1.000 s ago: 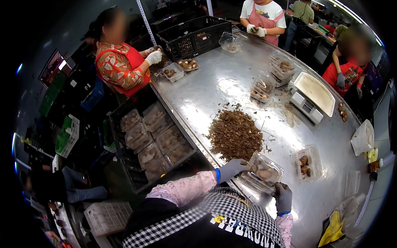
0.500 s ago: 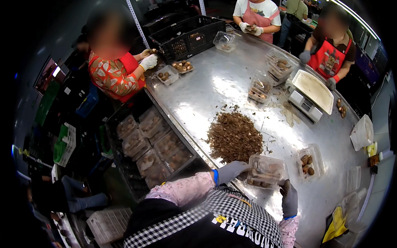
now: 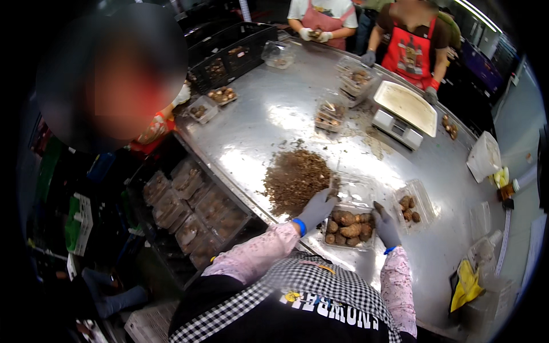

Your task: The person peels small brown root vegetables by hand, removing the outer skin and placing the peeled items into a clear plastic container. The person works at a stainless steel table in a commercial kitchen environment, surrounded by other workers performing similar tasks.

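Observation:
Before me on the metal table lies a clear plastic clamshell box, its base full of brown tubers like small taros. The transparent lid is folded back, away from me. My left hand, in a grey glove, grips the box's left side near the lid hinge. The other grey-gloved hand, my right hand, closes on its right edge; some fingertips are hard to make out. Just right of it stands a second open clear box with several tubers inside. Behind my left hand is a heap of brown scraps.
A black crate of filled boxes stands left of the table. Further off are a scale, stacked boxes, a white container and a black crate. Co-workers stand along the far and left edges.
The box was shut between my hands; now its lid is open and the tubers show. My left hand has moved to the lid side. My view has shifted, and a co-worker at left looms closer.

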